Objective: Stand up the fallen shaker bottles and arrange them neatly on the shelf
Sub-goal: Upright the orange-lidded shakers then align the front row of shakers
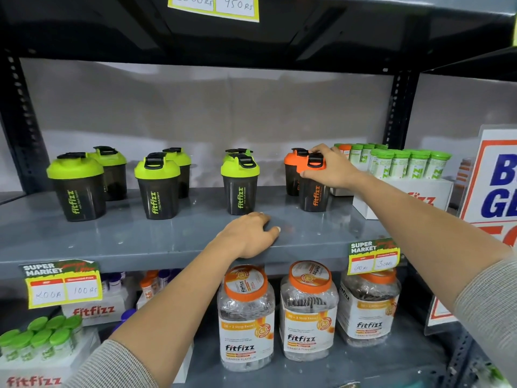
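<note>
Dark shaker bottles stand upright in pairs on the grey shelf [112,236]. Green-lidded pairs are at the left [78,189], the middle left [158,189] and the centre [240,186]. At the right stands an orange-lidded bottle [314,196], with a second orange one [292,175] just behind it. My right hand [328,169] grips the front orange bottle by its lid. My left hand [250,235] rests flat on the shelf's front edge, fingers loosely spread, holding nothing.
A white box of green-capped tubes [402,166] stands close to the right of the orange bottles. A sign [498,186] leans at the far right. Clear jars [246,317] and boxes fill the shelf below. Price tags [63,284] hang on the shelf edge.
</note>
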`<state>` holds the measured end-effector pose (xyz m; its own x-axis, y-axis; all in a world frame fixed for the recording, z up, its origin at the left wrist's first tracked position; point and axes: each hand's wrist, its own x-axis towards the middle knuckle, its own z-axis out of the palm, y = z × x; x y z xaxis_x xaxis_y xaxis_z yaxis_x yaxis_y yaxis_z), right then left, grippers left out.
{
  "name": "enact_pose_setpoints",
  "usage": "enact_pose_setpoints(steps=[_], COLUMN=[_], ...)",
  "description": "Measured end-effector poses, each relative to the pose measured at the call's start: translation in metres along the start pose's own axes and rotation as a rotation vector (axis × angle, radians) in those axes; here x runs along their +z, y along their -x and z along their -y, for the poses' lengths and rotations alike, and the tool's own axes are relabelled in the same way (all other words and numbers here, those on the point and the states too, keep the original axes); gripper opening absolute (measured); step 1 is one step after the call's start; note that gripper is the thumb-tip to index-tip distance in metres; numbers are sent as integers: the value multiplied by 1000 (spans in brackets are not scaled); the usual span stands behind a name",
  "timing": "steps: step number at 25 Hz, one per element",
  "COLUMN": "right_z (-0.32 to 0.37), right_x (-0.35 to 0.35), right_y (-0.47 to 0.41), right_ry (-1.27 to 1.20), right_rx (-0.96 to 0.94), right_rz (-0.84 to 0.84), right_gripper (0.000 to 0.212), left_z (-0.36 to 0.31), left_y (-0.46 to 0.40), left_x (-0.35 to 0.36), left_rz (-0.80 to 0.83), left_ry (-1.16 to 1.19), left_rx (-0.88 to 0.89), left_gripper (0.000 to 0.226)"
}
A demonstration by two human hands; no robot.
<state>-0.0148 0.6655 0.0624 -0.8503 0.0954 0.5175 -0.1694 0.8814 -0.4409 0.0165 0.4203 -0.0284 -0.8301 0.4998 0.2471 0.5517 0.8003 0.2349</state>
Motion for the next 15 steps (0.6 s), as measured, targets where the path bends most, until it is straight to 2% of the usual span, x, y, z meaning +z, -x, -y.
enact_pose_setpoints(steps=[9, 15], right_z=[-4, -6], right_x=[6, 23], right_y=[8, 29], right_ry=[-107, -298], right_rx=[74, 243], right_rz=[-58, -195], right_gripper=[93, 127], left_z=[1, -1], left_y=[-1, 2], left_x=[2, 0], left_rz=[-21, -67], left_ry=[0, 81], left_rx=[16, 19], left_gripper=[65, 58])
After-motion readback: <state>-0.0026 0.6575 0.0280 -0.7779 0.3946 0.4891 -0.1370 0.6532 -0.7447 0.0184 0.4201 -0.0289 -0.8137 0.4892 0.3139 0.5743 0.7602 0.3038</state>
